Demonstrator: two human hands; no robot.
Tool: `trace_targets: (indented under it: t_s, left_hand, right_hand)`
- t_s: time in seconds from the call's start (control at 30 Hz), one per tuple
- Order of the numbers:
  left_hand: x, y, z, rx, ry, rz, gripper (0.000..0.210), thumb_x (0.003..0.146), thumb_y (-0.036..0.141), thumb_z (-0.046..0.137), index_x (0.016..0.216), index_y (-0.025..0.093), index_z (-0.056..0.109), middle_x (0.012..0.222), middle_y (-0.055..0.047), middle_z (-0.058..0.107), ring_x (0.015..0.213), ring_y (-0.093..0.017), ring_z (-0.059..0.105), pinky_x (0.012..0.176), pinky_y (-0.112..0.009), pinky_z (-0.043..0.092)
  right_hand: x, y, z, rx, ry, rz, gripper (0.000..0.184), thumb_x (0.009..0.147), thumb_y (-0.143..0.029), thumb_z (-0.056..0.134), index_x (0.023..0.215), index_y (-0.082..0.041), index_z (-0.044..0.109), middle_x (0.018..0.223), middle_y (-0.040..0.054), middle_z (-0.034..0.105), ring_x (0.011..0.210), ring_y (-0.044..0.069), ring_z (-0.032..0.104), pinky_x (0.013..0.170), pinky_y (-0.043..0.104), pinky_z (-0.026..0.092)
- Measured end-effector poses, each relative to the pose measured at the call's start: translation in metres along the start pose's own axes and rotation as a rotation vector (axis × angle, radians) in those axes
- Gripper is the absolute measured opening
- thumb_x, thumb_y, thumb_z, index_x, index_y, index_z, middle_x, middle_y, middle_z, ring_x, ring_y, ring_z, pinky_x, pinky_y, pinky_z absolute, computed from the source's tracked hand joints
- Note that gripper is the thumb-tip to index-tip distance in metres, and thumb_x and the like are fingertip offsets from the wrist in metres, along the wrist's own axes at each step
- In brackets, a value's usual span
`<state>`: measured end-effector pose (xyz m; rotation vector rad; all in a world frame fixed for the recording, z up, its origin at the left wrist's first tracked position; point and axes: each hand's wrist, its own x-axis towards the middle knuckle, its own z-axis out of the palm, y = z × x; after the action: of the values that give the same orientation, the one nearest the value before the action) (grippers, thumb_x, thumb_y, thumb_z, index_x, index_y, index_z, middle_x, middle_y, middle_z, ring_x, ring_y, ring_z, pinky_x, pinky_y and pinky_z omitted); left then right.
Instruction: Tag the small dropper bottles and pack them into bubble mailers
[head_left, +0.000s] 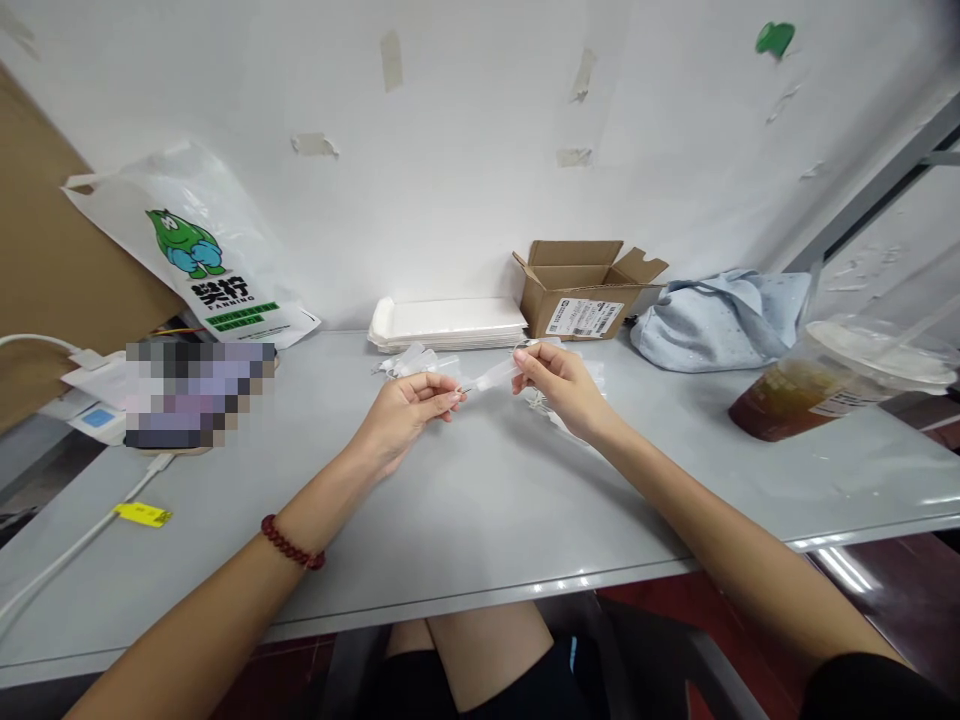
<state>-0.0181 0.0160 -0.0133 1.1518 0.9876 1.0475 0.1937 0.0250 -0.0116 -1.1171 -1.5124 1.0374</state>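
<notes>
Between my two hands is a small translucent plastic sleeve (491, 377) with a thin dark, metal-looking tip at its left end. My left hand (405, 418) is closed, pinching that tip between thumb and finger. At the other end, the thumb and forefinger of my right hand (564, 388) are pinched together on the sleeve. More translucent sleeves with small metal rings lie in a pile (424, 359) just behind my left hand. A second pile (596, 374) lies behind and under my right hand, which partly covers it.
Against the wall stand a stack of white trays (450, 318) and an open cardboard box (574, 290). A pale blue cloth bag (720, 318) and a drink cup (810, 385) are at right. A phone (202, 395), cable (67, 565) and plastic bag (202, 240) occupy the left.
</notes>
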Motion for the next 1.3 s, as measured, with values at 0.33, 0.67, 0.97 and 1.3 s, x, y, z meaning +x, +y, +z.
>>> trace_targets:
  t_s: [0.33,0.67,0.97,1.3]
  left_hand:
    - [-0.001,-0.001,0.000,0.014,0.047,-0.008,0.020,0.056,0.021,0.080,0.069,0.015,0.067,0.070,-0.001,0.066,0.067,-0.012,0.057,0.066,-0.026,0.043]
    - [0.001,-0.010,0.001,0.061,0.106,0.086,0.015,0.060,0.021,0.077,0.067,0.016,0.066,0.067,0.001,0.060,0.064,-0.010,0.052,0.063,-0.025,0.040]
    - [-0.004,-0.008,0.002,0.077,0.116,0.114,0.015,0.060,0.024,0.076,0.067,0.017,0.064,0.064,0.002,0.058,0.065,-0.012,0.052,0.065,-0.026,0.041]
    - [-0.004,-0.007,0.002,0.054,0.070,0.097,0.014,0.063,0.023,0.076,0.068,0.016,0.064,0.066,0.002,0.058,0.066,-0.011,0.052,0.066,-0.025,0.040]
  right_hand:
    - [-0.002,-0.004,0.001,-0.079,-0.023,-0.022,0.037,0.080,-0.055,0.059,0.080,-0.018,0.056,0.067,0.0015,0.064,0.065,0.013,0.058,0.059,0.026,0.040]
    - [-0.006,-0.007,0.007,-0.084,-0.052,-0.002,0.041,0.075,-0.058,0.063,0.075,-0.018,0.055,0.065,0.0020,0.064,0.061,0.013,0.058,0.054,0.026,0.039]
    - [-0.008,-0.011,0.007,-0.037,-0.068,0.021,0.041,0.073,-0.057,0.065,0.073,-0.018,0.054,0.064,0.0017,0.064,0.061,0.013,0.059,0.052,0.025,0.038]
    - [-0.006,-0.009,0.003,-0.038,-0.077,0.026,0.037,0.077,-0.054,0.063,0.073,-0.018,0.055,0.064,0.0017,0.065,0.061,0.013,0.058,0.055,0.026,0.038]
